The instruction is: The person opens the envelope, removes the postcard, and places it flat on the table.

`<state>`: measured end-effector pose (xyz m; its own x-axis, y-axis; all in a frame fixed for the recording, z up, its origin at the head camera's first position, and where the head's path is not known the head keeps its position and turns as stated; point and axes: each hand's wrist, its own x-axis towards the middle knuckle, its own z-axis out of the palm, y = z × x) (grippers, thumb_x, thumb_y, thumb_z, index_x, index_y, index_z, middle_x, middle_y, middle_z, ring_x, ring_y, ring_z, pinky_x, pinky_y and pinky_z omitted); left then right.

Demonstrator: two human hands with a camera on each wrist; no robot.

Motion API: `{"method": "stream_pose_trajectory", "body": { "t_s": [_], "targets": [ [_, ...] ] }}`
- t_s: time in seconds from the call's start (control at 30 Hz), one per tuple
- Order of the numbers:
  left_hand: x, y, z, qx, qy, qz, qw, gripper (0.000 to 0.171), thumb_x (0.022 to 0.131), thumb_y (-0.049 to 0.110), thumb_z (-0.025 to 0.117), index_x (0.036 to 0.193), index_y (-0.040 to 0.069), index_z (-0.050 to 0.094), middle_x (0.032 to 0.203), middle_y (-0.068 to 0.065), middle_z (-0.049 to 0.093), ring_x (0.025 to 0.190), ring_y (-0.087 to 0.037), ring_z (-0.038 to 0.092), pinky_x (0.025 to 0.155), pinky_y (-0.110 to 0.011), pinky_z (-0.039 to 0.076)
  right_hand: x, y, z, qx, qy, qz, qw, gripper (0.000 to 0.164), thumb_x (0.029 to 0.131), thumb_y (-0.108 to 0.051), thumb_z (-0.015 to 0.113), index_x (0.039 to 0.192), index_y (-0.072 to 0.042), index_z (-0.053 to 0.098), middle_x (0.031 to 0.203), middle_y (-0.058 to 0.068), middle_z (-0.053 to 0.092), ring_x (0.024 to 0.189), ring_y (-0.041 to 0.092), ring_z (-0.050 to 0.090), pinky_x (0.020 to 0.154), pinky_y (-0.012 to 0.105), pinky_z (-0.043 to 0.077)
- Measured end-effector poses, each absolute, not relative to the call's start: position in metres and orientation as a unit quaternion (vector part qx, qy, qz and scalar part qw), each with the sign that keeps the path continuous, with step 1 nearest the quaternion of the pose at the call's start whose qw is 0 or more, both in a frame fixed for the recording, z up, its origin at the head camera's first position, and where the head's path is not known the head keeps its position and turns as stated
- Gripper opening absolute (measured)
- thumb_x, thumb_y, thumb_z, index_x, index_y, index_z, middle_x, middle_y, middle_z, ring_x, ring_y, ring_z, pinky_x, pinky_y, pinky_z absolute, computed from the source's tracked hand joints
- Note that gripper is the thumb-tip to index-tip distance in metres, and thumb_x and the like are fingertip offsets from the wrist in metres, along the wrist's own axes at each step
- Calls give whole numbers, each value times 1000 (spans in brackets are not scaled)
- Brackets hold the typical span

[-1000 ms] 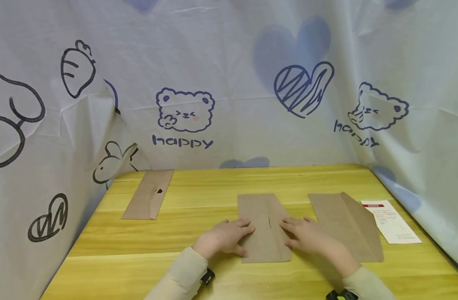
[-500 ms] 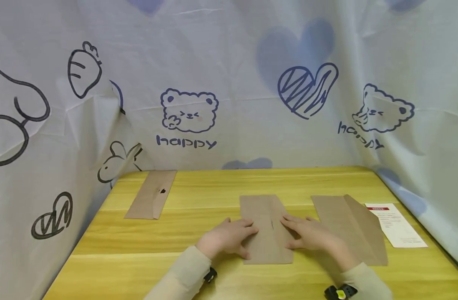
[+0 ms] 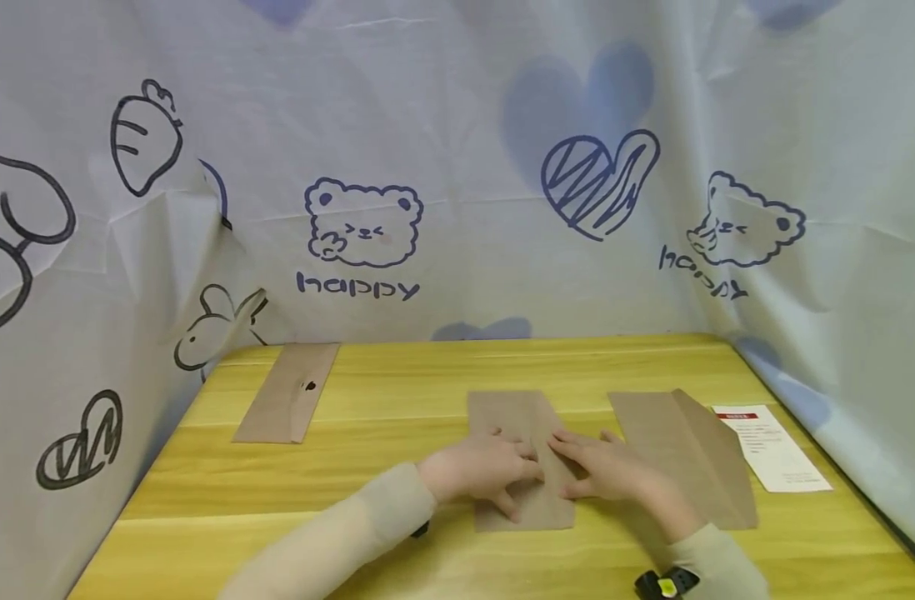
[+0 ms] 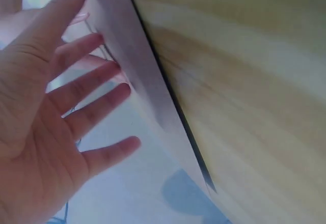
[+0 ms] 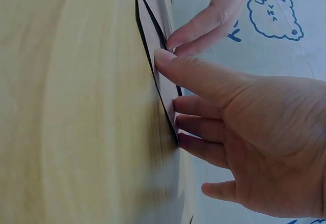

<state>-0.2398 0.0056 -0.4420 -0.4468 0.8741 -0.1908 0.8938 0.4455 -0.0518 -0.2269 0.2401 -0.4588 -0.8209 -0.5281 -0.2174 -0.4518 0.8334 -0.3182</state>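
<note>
A brown paper envelope (image 3: 502, 408) lies on the table in front of me, its flap folded along the right side. My left hand (image 3: 487, 471) reaches across it from the left, fingers spread, with the fingertips by the flap's edge. At the right side, my right hand (image 3: 603, 467) rests its straight fingers and thumb on the flap. In the left wrist view, the extended fingers of the left hand (image 4: 56, 107) reach the envelope (image 4: 147, 91). The right wrist view has the right hand's thumb (image 5: 178, 66) on the paper and a small gap under the flap.
Right of the hands lies a second brown envelope (image 3: 667, 442), its flap unfolded. A white printed card (image 3: 776, 454) with a red band is partly under it. Another envelope (image 3: 277, 400) with a black mark lies at the table's back left. Drawn-on white cloth (image 3: 472, 250) surrounds the table.
My left hand has moved right, from the envelope's left edge to over its middle beside the flap. The right hand stays at the right side. The head view has shifted slightly.
</note>
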Motion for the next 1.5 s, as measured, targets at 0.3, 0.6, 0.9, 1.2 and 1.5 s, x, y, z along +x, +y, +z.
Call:
{"method": "stream_pose_trajectory", "body": {
  "t_s": [0.3, 0.6, 0.9, 1.2, 1.5],
  "targets": [
    [-244, 16, -447, 591, 798, -117, 22, 66, 78, 71, 59, 132, 33, 58, 135, 11, 58, 128, -12, 52, 110, -47, 42, -224, 238, -456, -264, 944, -132, 148, 78, 89, -50, 64, 149, -7, 39, 157, 14, 33, 137, 37, 45, 111, 72, 16],
    [-247, 20, -453, 612, 782, -115, -16, 65, 80, 75, 51, 123, 27, 58, 125, 9, 61, 122, -11, 55, 108, -45, 44, -224, 238, -454, -262, 946, -134, 137, 78, 89, -50, 64, 148, -5, 41, 156, 15, 35, 136, 38, 45, 110, 72, 17],
    [-245, 11, -453, 614, 782, -93, -47, 67, 79, 78, 51, 120, 25, 55, 122, 8, 55, 119, -10, 53, 105, -43, 47, -223, 237, -453, -262, 946, -133, 137, 77, 89, -48, 64, 147, -3, 41, 156, 16, 35, 134, 38, 48, 110, 73, 18],
    [-242, 0, -457, 616, 783, -47, -70, 69, 75, 77, 58, 117, 23, 49, 123, 5, 49, 112, -9, 50, 100, -33, 48, -222, 237, -454, -256, 949, -125, 133, 76, 89, -48, 65, 148, -6, 41, 155, 14, 37, 133, 35, 50, 111, 71, 18],
    [-242, -2, -455, 625, 776, -23, -88, 70, 74, 73, 63, 117, 19, 50, 124, 2, 48, 110, -10, 49, 95, -24, 47, -224, 241, -454, -282, 946, -104, 125, 75, 91, -51, 61, 149, -8, 40, 155, 14, 38, 135, 36, 47, 111, 69, 22]
  ]
}}
